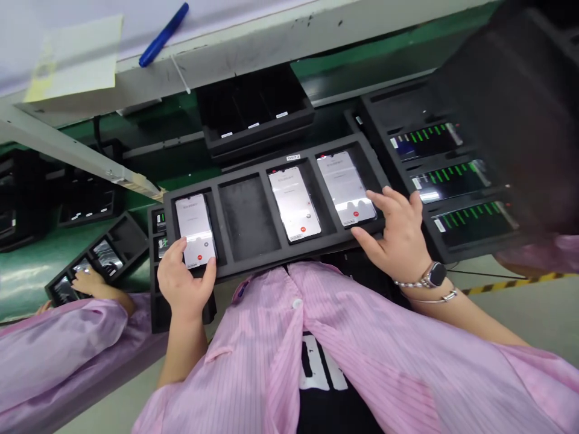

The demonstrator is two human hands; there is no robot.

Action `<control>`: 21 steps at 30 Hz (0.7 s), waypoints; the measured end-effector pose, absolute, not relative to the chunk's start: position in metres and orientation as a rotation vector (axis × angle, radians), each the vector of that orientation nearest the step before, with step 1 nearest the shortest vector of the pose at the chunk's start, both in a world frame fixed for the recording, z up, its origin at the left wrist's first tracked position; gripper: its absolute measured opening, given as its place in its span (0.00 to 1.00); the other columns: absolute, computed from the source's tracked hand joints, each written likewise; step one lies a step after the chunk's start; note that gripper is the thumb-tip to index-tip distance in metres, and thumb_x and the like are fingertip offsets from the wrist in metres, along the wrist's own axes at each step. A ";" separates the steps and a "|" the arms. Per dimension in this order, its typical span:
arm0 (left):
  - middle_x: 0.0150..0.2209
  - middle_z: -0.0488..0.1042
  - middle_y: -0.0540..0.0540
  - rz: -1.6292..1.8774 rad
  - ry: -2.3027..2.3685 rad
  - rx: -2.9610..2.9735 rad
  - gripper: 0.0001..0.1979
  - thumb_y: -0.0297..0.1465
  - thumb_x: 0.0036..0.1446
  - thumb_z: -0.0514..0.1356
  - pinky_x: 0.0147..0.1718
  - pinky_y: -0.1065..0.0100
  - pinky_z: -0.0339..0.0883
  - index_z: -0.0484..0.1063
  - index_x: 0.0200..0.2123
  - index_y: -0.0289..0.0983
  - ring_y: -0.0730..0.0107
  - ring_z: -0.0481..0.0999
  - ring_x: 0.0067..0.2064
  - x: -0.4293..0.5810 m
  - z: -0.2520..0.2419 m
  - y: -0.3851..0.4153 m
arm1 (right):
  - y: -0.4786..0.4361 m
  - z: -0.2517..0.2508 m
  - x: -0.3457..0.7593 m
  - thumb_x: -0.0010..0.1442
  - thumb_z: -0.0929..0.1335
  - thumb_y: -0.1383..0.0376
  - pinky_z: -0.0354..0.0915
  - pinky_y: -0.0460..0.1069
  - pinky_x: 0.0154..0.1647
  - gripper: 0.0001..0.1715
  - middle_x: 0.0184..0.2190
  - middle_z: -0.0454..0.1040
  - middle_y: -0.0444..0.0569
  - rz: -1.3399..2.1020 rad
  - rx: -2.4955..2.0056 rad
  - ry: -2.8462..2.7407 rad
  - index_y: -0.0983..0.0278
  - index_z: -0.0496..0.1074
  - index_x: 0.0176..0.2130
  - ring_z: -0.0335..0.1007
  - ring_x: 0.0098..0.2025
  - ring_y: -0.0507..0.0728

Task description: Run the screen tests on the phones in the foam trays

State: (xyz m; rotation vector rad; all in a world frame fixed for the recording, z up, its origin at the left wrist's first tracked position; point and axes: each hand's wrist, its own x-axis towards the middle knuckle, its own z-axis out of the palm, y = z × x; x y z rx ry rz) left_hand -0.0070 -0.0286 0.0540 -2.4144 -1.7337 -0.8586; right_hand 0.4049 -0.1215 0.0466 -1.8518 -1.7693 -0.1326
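A black foam tray [290, 259] with four compartments lies in front of me. Lit smartphones sit in three of them: a left one [194, 223], a middle one [295, 202] and a right one [346, 187]. The second compartment [249, 214] from the left holds no phone. My left hand [185, 280] has its thumb and fingers on either side of the left smartphone's lower end. My right hand [398, 232] is open at the lower right corner of the right smartphone, thumb near its bottom edge and index finger by its right edge.
Another tray with dark phones showing green bars [452, 181] stands to the right, beside a blurred dark shape [515, 114]. Stacked black trays [257, 102] lie behind. A blue pen [163, 35] rests on the shelf. At left, another person's hand [90, 282] touches a phone tray.
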 end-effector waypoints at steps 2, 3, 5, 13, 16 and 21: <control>0.57 0.74 0.33 -0.865 -1.724 -2.415 0.32 0.40 0.56 0.66 0.60 0.51 0.65 0.65 0.61 0.34 0.48 0.75 0.59 -0.007 0.053 -0.028 | -0.122 0.044 0.410 0.70 0.62 0.46 0.43 0.76 0.70 0.34 0.53 0.76 0.62 -0.114 -1.877 -1.780 0.68 0.65 0.62 0.67 0.64 0.72; 0.58 0.74 0.33 -0.862 -1.730 -2.417 0.33 0.40 0.56 0.66 0.61 0.50 0.65 0.65 0.61 0.34 0.48 0.74 0.60 -0.008 0.053 -0.028 | -0.122 0.045 0.411 0.70 0.62 0.46 0.43 0.76 0.70 0.34 0.52 0.77 0.62 -0.114 -1.876 -1.785 0.68 0.66 0.61 0.68 0.63 0.72; 0.58 0.73 0.33 -0.839 -1.757 -2.431 0.34 0.41 0.56 0.66 0.62 0.49 0.64 0.64 0.62 0.34 0.47 0.73 0.61 -0.009 0.054 -0.028 | -0.122 0.051 0.413 0.70 0.62 0.46 0.45 0.75 0.71 0.34 0.54 0.76 0.62 -0.166 -1.829 -1.758 0.67 0.65 0.62 0.68 0.63 0.71; 0.68 0.62 0.32 -0.828 -1.618 -2.648 0.34 0.43 0.64 0.60 0.69 0.47 0.55 0.60 0.68 0.36 0.48 0.61 0.70 0.013 0.108 -0.008 | -0.082 0.108 0.425 0.70 0.62 0.49 0.45 0.68 0.73 0.30 0.57 0.74 0.59 -0.221 -1.648 -1.552 0.62 0.66 0.63 0.67 0.65 0.66; 0.70 0.61 0.33 -0.527 -1.438 -2.817 0.34 0.49 0.64 0.56 0.69 0.41 0.52 0.64 0.67 0.37 0.41 0.60 0.71 0.052 0.130 0.020 | -0.029 0.128 0.418 0.72 0.59 0.49 0.42 0.68 0.73 0.26 0.54 0.76 0.56 -0.087 -1.615 -1.606 0.62 0.71 0.56 0.71 0.60 0.63; 0.65 0.70 0.39 -0.065 -1.276 -2.981 0.34 0.53 0.62 0.51 0.65 0.38 0.56 0.69 0.64 0.41 0.40 0.67 0.66 0.142 0.128 0.083 | 0.078 0.142 0.417 0.74 0.62 0.48 0.44 0.68 0.70 0.24 0.45 0.80 0.49 0.388 -1.741 -1.871 0.63 0.74 0.43 0.75 0.52 0.60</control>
